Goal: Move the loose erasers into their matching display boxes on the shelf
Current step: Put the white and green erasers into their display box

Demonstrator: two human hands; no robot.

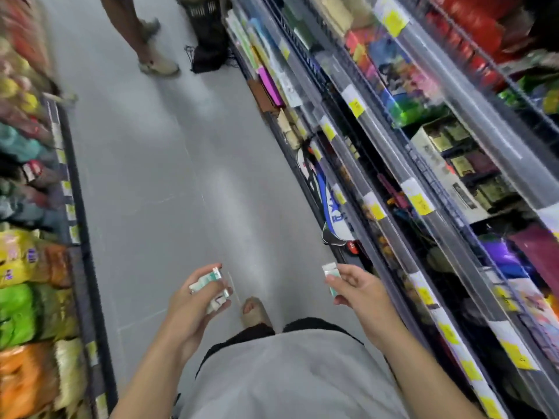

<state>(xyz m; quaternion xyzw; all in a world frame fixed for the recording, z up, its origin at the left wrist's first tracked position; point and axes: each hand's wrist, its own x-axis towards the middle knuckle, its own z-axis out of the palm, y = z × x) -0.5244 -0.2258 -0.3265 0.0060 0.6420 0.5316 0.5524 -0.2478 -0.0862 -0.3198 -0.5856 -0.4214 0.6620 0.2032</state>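
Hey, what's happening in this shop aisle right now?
A person stands in a store aisle with small wrapped erasers in both hands. The left hand grips several erasers at once, and the right hand pinches one eraser. Both hands are out over the floor, beside the shelves on the right. Nothing has gone into a display box yet. Another person stands further up the aisle.

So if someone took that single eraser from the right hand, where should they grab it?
By the free upper end of the eraser, coming from above: it stands roughly upright and the right hand pinches only its lower part. Blur hides finer detail.
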